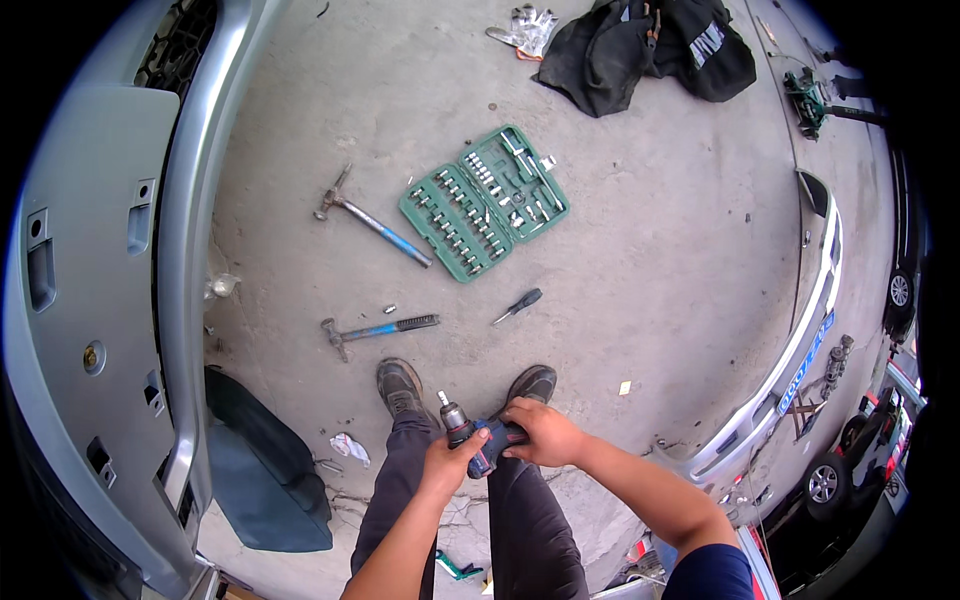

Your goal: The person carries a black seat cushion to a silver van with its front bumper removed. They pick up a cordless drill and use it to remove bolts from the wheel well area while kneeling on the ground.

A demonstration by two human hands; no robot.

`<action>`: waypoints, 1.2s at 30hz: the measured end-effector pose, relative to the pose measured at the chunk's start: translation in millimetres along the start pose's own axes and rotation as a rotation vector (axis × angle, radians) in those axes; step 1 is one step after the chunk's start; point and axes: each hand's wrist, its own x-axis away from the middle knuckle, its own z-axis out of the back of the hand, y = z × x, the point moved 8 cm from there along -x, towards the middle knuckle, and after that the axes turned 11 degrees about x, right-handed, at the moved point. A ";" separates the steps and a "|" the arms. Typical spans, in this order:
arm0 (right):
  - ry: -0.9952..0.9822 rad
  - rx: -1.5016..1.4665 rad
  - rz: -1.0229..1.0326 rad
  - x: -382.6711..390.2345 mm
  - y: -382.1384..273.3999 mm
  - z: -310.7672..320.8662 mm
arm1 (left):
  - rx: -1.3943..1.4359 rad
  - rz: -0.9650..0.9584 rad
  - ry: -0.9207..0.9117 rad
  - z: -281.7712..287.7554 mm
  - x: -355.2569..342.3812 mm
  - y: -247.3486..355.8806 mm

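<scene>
- We've got the drill (483, 457) in both hands, low in the ctr, over our legs & just nr our shoes (402, 386).
- Our L hand (452, 462) is closed round its body behind the chuck, thumb on top.
- Our R hand (545, 432) grips the handle end, fingers curled in; neither hand's wide.
- Drill's nose points far & a bit L, w/ a shiny bit (444, 399) in the chuck.
- Beyond our L shoe, on the floor (650, 220), lies a hammer w/ blue & blk handle (385, 329), head to the L.
- Small metal socket (390, 309) just beyond that handle.
- 2nd hammer, blue-ended (385, 231), lies farther off, slanted, head far L.
- Screwdriver (525, 300), dk handle, lies R of both, tip toward near L.
- Green kit (440, 246) sits open past it, ctr, w/ rows of sockets & bits in both halves.
- Far off: gloves (532, 32), then blk cloth (605, 60) to their R.
- L side: big silver car panel (100, 250), w/ a dk pad (265, 470) beside its near end.
- R side: curved silver bumper (745, 420) on the floor, w/ a blue plate (805, 365).
</scene>
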 end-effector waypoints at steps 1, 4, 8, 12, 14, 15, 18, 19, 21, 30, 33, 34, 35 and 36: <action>0.017 -0.162 -0.095 2.6 6.8 1.7 | -0.008 0.051 -0.030 -1.2 -0.2 -5.6; 0.063 -0.506 -0.286 -5.8 20.7 9.5 | -0.318 -0.059 -0.032 -13.0 10.7 23.5; 0.168 -0.501 -0.237 -49.3 -1.9 0.2 | -0.536 -0.253 -0.050 -16.7 11.5 31.8; 0.368 -0.452 -0.335 -78.6 -12.9 -7.1 | -0.368 -0.225 0.012 -8.5 12.1 41.3; 0.449 -0.367 -0.416 -91.6 -17.3 -5.3 | -0.199 -0.188 0.040 -0.5 3.5 30.9; 0.483 -0.310 -0.465 -95.5 -17.6 -10.5 | -0.050 -0.186 0.005 1.5 -1.1 26.1; 0.466 -0.244 -0.433 -111.2 -21.7 -20.8 | 0.050 -0.111 0.023 11.9 -4.4 19.5; 0.445 -0.241 -0.434 -118.3 -20.0 -24.1 | 0.067 -0.117 0.025 14.4 -7.3 23.5; 0.388 -0.244 -0.445 -132.2 -26.6 -24.7 | 0.101 -0.113 0.039 21.7 -5.5 30.5; 0.836 -0.391 -0.500 -200.1 -6.2 98.5 | -0.173 -0.035 -0.046 8.1 9.0 -20.8; 0.566 -0.024 -0.615 -242.6 47.2 109.5 | -0.307 0.091 -0.126 -16.3 21.7 -55.2; 0.461 0.121 -0.655 -249.3 72.3 100.0 | -0.397 0.083 -0.156 -24.1 24.4 -51.7; 0.429 0.171 -0.643 -252.3 94.1 97.6 | -0.500 0.089 -0.214 -29.4 23.6 -53.9; 0.393 0.220 -0.635 -249.4 118.1 96.4 | -0.536 0.038 -0.221 -35.7 26.4 -51.0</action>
